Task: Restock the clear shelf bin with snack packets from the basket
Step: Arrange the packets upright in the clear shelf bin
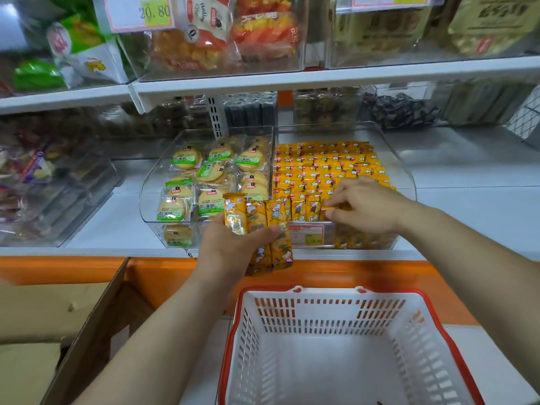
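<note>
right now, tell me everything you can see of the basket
The basket is white plastic with slotted walls and a red rim, with two handle clips on its far edge. It sits upright below the orange front of the shelf, right in front of the person. The part of its floor that shows holds no packets.

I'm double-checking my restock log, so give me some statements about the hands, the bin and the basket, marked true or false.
1. The left hand holds several yellow snack packets. True.
2. The basket is piled full of packets. False: no packets show inside it, only its white floor.
3. The fingers of the right hand pinch a front-row packet in the clear shelf bin. True.
4. The bin to its left holds blue cans. False: the neighbouring bin holds round biscuits with green labels.
</note>
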